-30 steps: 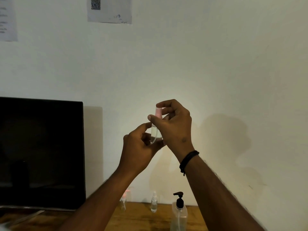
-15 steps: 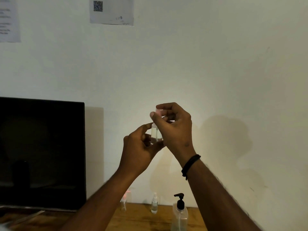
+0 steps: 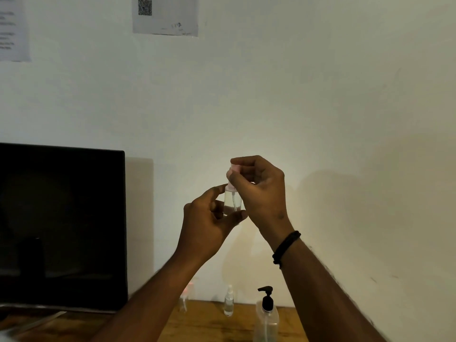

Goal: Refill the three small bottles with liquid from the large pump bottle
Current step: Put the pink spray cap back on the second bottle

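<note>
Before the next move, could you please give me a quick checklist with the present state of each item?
1. Left hand holds the small bottle by its clear body: ok.
2. Right hand pinches the pink spray cap: ok.
3. Small bottle upright: ok.
4. Cap fully screwed on or loose: cannot tell.
5. Pump bottle stands upright on the wooden table, within view: ok.
6. Two other small bottles, one clear-topped and one pink-topped, stand at the table's back edge: ok; their fill level: cannot tell.
</note>
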### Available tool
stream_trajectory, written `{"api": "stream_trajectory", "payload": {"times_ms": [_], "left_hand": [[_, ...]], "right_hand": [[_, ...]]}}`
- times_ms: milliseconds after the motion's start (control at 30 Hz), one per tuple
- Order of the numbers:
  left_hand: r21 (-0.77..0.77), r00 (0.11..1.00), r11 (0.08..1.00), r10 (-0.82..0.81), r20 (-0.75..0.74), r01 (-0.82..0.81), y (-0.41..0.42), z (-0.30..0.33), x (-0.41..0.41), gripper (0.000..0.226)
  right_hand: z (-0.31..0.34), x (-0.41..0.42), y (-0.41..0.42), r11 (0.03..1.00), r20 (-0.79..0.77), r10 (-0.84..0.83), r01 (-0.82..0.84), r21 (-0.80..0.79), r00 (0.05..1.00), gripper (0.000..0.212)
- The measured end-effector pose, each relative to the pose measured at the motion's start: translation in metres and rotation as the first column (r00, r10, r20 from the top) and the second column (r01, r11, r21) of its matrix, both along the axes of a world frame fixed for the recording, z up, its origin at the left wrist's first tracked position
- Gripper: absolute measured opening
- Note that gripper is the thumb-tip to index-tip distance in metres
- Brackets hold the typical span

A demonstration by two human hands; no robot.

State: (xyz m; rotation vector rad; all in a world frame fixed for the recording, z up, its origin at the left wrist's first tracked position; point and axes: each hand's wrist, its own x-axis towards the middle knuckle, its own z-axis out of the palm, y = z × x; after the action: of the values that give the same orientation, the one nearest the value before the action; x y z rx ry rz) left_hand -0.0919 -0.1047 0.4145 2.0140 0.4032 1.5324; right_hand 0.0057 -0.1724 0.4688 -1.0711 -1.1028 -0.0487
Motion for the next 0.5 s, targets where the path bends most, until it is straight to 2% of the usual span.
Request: {"api": "stream_trajectory", "payload": {"times_ms": [200, 400, 500], "left_hand": [[0.013, 1.0, 1.0, -0.008, 0.017, 0.008, 0.0052, -0.0019, 0.0032, 0.072], [-0.01, 1.0, 1.0, 0.002, 0.013, -0.002, -0.0009, -0.0027, 0.0034, 0.046], [0.006, 1.0, 1.0, 0.01, 0.008, -0.01, -0.0001, -0.0021, 0.001, 0.047]], "right_hand": [[0.0002, 0.0013, 0.0017, 0.999, 0.081, 0.007, -0.004, -0.035, 0.997, 0.032], [-0.0052, -0.0021, 0.0049, 0.997, 0.07, -0.069, 0.07, -0.011, 0.995, 0.031], [-0.0057, -0.0016, 0.0045, 0.999, 0.057, -0.038, 0.039, -0.012, 0.998, 0.026]]}}
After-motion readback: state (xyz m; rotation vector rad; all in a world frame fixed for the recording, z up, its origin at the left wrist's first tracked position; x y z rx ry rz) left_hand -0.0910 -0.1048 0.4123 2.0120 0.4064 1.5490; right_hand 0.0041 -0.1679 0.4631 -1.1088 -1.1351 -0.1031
